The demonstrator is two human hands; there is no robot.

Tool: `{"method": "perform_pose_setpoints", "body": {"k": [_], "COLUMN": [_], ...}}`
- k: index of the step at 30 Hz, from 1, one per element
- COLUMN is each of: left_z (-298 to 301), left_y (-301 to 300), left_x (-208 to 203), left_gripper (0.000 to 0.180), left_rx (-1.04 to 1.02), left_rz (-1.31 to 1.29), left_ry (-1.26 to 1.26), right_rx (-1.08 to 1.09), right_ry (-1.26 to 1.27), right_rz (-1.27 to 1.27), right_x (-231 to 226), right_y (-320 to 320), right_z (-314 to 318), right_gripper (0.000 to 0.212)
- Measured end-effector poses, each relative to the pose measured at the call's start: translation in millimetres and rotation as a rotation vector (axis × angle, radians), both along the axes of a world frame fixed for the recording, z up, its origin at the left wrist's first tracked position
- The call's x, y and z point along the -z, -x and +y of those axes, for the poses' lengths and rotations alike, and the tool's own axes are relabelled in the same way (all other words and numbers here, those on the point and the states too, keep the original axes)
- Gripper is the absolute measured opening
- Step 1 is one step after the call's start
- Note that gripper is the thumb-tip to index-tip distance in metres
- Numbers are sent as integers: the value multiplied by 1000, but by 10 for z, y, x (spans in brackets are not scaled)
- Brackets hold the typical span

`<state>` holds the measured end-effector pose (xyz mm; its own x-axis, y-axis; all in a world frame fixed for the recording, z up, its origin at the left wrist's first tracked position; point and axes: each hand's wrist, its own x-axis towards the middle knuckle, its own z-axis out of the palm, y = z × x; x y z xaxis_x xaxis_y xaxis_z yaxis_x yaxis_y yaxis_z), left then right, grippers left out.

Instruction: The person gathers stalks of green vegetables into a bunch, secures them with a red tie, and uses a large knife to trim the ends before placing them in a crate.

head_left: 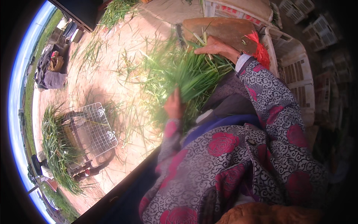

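Observation:
My right hand [216, 47] is closed around the pale stalk ends of a bunch of long, thin green leaves [199, 76], which look like garlic chives. The bunch slants down over my lap, its leaves fanned out to the left. My left hand [174, 104] is at the lower left side of the leaves, smeared by motion. Its fingers are too blurred to show whether they grip any. Beneath and left of the bunch, loose leaves [151, 100] form a messy heap. A brown board [220, 28] lies just beyond my right hand.
Red plastic strips [260, 50] hang at the board's right end. White plastic crates [298, 76] stand to the right. At left is a wire-rack cart [99, 128] beside piled greens [56, 145]. Dark clothing [52, 72] lies farther back. Scattered leaves cover parts of the pale ground [123, 89].

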<state>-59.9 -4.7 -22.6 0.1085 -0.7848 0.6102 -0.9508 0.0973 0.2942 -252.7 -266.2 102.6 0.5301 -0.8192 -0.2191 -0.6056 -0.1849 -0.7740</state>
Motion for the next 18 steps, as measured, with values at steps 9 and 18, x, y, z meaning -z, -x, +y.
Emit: {"method": "perform_pose_setpoints", "body": {"k": [9, 18], "left_z": [79, 73], "left_y": [68, -37], "left_x": [58, 26], "left_gripper": [97, 84], "left_rx": [-59, -36], "left_rz": [76, 159], "left_ry": [-57, 16], "right_rx": [347, 346], "right_ry": [-439, -831], "right_rz": [-348, -1263], "right_x": [300, -95], "right_y": [-99, 574], "right_z": [294, 354], "right_gripper": [27, 19]}}
